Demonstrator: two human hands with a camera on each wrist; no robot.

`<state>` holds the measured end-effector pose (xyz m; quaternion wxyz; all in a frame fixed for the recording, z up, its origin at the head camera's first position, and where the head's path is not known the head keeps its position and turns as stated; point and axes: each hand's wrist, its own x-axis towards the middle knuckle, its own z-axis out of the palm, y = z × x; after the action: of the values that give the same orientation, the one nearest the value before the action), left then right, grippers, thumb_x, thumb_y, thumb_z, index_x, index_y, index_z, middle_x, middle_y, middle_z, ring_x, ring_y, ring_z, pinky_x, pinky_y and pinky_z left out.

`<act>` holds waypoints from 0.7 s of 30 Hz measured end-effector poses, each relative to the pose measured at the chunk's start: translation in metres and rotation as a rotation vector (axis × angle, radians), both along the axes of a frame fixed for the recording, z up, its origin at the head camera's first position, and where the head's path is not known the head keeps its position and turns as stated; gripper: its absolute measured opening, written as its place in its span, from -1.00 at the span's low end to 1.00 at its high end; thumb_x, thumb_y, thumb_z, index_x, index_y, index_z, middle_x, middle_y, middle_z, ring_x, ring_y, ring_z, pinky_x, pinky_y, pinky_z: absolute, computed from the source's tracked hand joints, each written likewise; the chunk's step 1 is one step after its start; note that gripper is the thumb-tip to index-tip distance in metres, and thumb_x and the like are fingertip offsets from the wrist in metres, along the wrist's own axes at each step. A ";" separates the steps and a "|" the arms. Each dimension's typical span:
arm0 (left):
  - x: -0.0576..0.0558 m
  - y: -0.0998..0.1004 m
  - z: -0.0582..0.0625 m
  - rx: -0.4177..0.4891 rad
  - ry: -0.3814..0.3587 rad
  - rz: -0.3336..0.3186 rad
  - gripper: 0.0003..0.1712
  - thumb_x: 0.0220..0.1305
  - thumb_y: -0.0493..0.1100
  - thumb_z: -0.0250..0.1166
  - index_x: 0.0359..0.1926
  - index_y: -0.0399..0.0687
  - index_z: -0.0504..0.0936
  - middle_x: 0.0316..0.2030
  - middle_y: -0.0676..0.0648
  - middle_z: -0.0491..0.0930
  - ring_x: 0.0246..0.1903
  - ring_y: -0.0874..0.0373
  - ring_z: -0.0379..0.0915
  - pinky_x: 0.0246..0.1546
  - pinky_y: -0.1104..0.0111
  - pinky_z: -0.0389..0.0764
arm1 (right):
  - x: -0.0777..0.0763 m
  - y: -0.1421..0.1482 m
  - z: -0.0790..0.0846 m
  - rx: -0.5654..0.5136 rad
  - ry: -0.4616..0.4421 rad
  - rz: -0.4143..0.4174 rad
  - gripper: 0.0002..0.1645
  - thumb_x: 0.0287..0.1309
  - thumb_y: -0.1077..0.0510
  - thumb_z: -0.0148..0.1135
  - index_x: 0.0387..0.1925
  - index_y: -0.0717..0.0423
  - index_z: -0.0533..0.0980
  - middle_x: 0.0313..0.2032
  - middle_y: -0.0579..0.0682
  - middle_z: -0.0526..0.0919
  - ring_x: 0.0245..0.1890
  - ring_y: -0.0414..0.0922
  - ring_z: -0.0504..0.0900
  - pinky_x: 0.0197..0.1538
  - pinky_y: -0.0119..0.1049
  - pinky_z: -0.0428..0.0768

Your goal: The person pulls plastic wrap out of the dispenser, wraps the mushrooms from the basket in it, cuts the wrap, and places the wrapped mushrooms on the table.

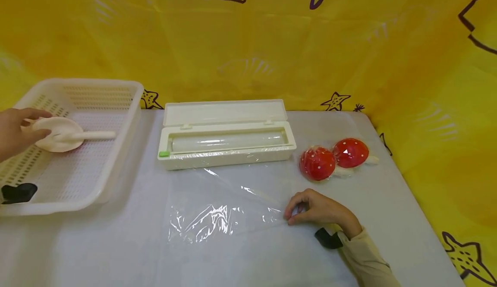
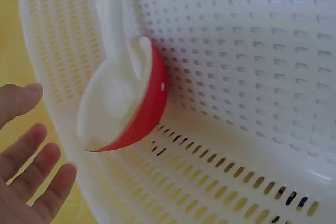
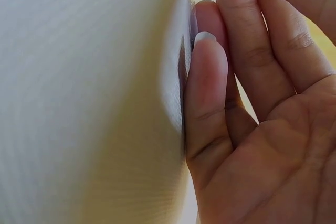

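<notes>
In the head view, my left hand (image 1: 21,129) hovers over the left side of a white plastic basket (image 1: 133,105). Right by its fingers lies a ladle (image 1: 58,136) with a white handle and bowl; the left wrist view shows the bowl's red, white-dotted outside. There my left hand (image 2: 31,177) has spread fingers, apart from the ladle. Low over the table, my right hand (image 1: 320,211) has thumb and forefinger together at the right edge of a sheet of cling film (image 1: 217,218). That sheet runs out of a cream dispenser box (image 1: 229,159) holding the film roll (image 1: 229,141).
Two red, white-dotted ladles (image 1: 317,164) in shiny film lie right of the dispenser, whose lid (image 1: 225,113) stands raised. A green piece (image 1: 165,153) sits at the box's left front corner. Yellow patterned cloth (image 1: 248,45) hangs behind and to the right of the white-covered table (image 1: 97,252).
</notes>
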<state>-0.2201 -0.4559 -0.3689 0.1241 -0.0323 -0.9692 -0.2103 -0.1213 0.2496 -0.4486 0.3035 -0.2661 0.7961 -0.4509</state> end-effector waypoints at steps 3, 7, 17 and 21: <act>0.004 0.002 -0.002 -0.035 -0.031 0.057 -0.56 0.11 -0.50 0.28 0.05 -0.54 0.43 -0.07 -0.69 0.36 -0.33 -0.18 0.53 -0.46 0.56 0.29 | 0.001 -0.001 0.000 -0.003 -0.003 0.002 -0.85 0.09 0.15 0.46 -0.28 0.09 0.72 -0.30 0.06 0.76 -0.33 -0.28 0.58 -0.17 -0.42 0.59; 0.007 -0.001 -0.006 -0.083 -0.069 0.128 -0.50 0.12 -0.50 0.25 0.11 -0.55 0.36 -0.06 -0.71 0.30 -0.10 -0.62 0.26 -0.40 0.05 0.42 | 0.002 -0.001 0.001 -0.008 -0.006 0.004 -0.86 0.10 0.15 0.45 -0.27 0.09 0.72 -0.30 0.05 0.76 -0.33 -0.26 0.58 -0.18 -0.41 0.60; -0.004 -0.047 -0.039 -0.054 -0.133 0.110 -0.39 0.09 -0.54 0.27 0.18 -0.54 0.29 -0.15 -0.68 0.33 -0.57 -0.21 0.45 -0.72 0.53 0.31 | 0.002 -0.002 0.002 -0.009 -0.005 0.009 -0.86 0.11 0.14 0.45 -0.27 0.07 0.73 -0.30 0.03 0.77 -0.33 -0.26 0.58 -0.19 -0.41 0.60; -0.005 -0.047 -0.036 -0.083 -0.142 0.139 -0.45 0.12 -0.46 0.29 0.15 -0.47 0.36 -0.33 -0.60 0.38 -0.63 0.07 0.36 -0.72 0.44 0.33 | 0.002 -0.003 0.003 -0.009 -0.006 0.007 -0.86 0.10 0.15 0.45 -0.28 0.08 0.73 -0.30 0.04 0.76 -0.33 -0.26 0.58 -0.19 -0.41 0.60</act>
<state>-0.2252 -0.5032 -0.4052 0.0679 0.0449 -0.9833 -0.1626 -0.1190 0.2470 -0.4458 0.3065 -0.2689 0.7920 -0.4544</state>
